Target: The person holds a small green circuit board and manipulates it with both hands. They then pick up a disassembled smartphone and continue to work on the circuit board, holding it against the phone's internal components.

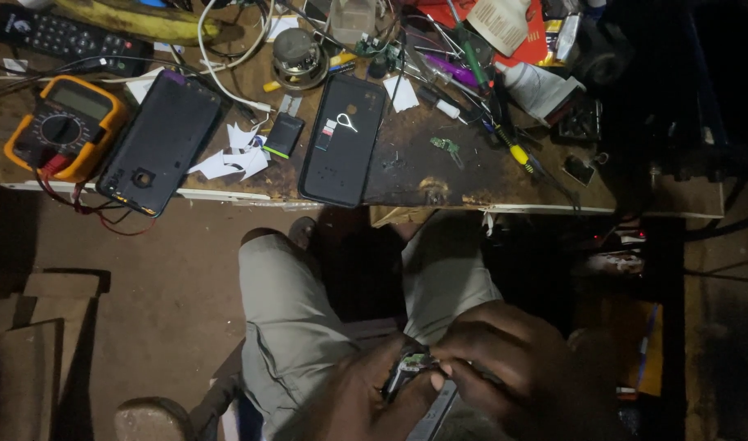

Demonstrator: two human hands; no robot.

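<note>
Below, both hands' fingers pinching a small circuit part (415, 365) over the lap, cluttered scorched workbench (472, 175), dirt floor (170, 286).

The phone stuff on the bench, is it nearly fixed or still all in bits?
Still in bits. Done: two phone shells, one beside the orange meter and one mid-bench, lie apart on the workbench, with a loose small green board nearby. In hand: the left hand and right hand pinch a small part over the lap. Left: nothing looks put back together yet.
</note>
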